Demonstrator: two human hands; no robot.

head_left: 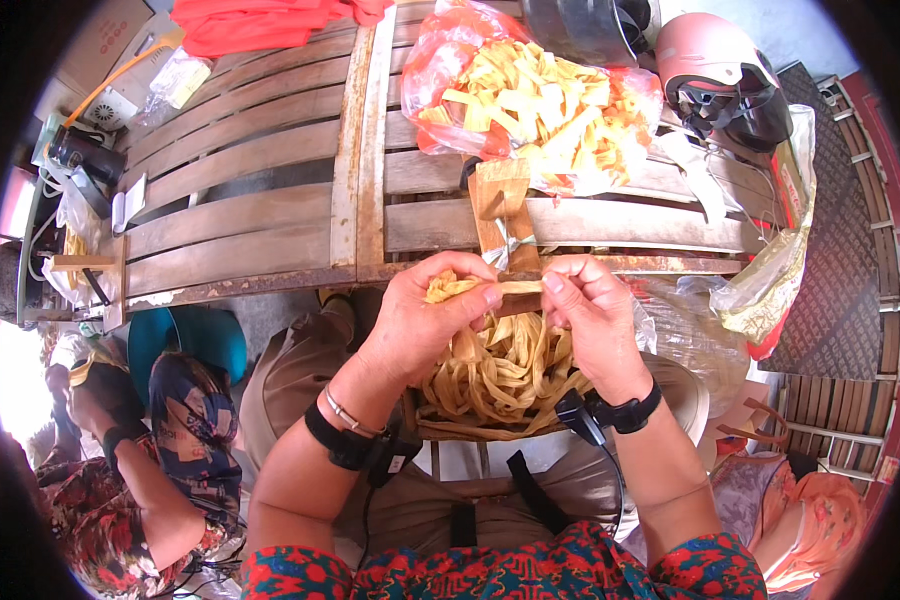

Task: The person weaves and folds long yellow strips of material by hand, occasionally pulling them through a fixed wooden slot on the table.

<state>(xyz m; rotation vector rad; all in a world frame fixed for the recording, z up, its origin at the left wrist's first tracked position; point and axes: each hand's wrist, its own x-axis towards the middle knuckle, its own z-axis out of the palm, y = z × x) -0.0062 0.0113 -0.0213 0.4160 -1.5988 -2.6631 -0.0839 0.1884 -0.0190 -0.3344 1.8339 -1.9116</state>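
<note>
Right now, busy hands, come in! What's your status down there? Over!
Left hand and right hand pinching yellow strip, stretched between them. Heap of yellow strips below. Wooden piece just beyond hands.

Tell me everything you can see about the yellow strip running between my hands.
The strip is narrow and pale yellow, and looks like dried plant fibre. It runs nearly level and fairly straight, pinched between thumb and fingers of the left hand and right hand. In the picture it shows just above a heap of similar loose strips. Its ends can't be made out.
</note>
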